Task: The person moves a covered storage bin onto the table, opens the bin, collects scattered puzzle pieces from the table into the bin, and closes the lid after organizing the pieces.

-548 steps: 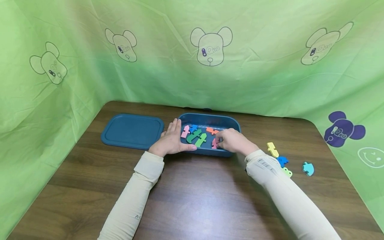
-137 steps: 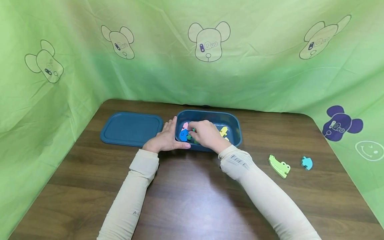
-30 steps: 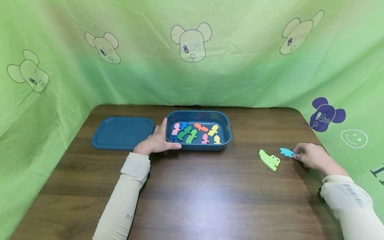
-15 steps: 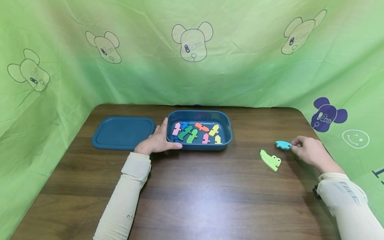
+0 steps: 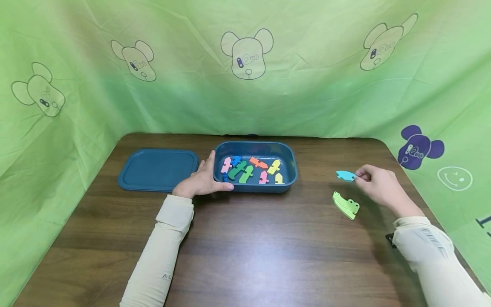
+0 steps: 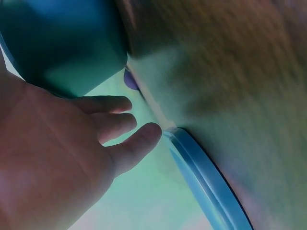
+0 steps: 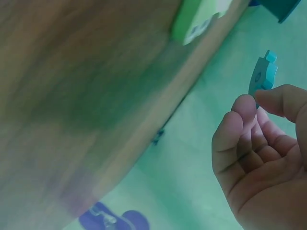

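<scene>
Between thumb and fingertips my right hand (image 5: 377, 187) pinches a light-blue puzzle piece (image 5: 345, 175), held up over the right side of the table; the right wrist view shows the same piece (image 7: 263, 74) with its knobbed edge. Below it lies a light-green crocodile-head puzzle piece (image 5: 346, 206). My left hand (image 5: 202, 180) rests with straight fingers against the left end of the dark-blue box (image 5: 255, 188), thumb along its front. Inside are several puzzle pieces, among them an orange one (image 5: 258, 163), a dark-green one (image 5: 237, 170) and a yellow one (image 5: 274, 167).
The dark-blue lid (image 5: 158, 169) lies flat on the wooden table (image 5: 245, 247), left of the box and near my left fingers. A green printed curtain (image 5: 184, 98) closes off the back and both sides, right at the table's edges.
Over the last second my right hand has moved left and toward the back with the light-blue piece. The left hand stays at the box. Earlier, yellow and blue pieces left the table's right side.
</scene>
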Demonstrator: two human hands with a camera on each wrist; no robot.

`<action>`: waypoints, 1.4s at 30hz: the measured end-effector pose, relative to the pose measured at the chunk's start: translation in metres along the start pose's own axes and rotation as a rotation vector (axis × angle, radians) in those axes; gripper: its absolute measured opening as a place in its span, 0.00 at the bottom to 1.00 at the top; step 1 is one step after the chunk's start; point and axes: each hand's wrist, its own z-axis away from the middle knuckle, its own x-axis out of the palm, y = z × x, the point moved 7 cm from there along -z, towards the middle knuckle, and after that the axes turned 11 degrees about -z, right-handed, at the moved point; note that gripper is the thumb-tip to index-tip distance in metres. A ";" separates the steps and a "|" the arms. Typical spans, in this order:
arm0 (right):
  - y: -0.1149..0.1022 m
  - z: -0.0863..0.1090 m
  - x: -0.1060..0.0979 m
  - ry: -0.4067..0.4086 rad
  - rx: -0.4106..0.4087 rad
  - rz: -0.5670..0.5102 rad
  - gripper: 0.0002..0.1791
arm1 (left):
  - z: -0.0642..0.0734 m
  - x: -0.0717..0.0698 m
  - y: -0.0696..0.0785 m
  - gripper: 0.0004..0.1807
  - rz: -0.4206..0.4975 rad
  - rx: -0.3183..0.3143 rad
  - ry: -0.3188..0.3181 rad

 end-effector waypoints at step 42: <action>-0.130 -0.068 0.071 -0.131 -0.145 -0.085 0.04 | -0.001 0.002 0.000 0.73 0.151 0.052 -0.030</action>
